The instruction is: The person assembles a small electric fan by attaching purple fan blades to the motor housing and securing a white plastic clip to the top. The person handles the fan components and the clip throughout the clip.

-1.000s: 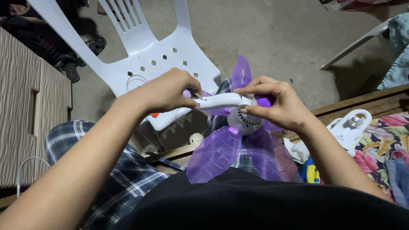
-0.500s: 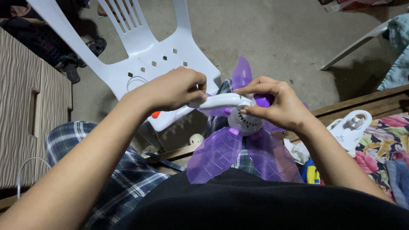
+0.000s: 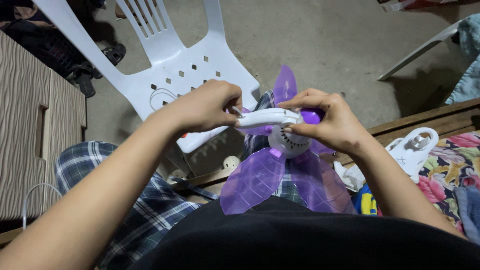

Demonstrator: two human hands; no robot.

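Note:
I hold a small fan over my lap, with translucent purple blades [image 3: 252, 182] around a white motor housing [image 3: 287, 142]. My right hand [image 3: 332, 122] grips the housing and the purple hub cap from the right. A curved white plastic arm [image 3: 262, 118] lies across the top of the housing. My left hand [image 3: 202, 107] pinches the left end of that arm, where a thin white wire or pin sticks out between thumb and forefinger.
A white plastic chair [image 3: 180, 65] stands on the concrete floor in front of my knees. A wooden cabinet [image 3: 30, 130] is at the left. A white fan part [image 3: 412, 150] rests on a floral cloth [image 3: 457, 170] at the right, beside a wooden rail.
My left hand has shifted slightly up and right along the white arm, re-pinching its end. The right hand and fan stay almost still.

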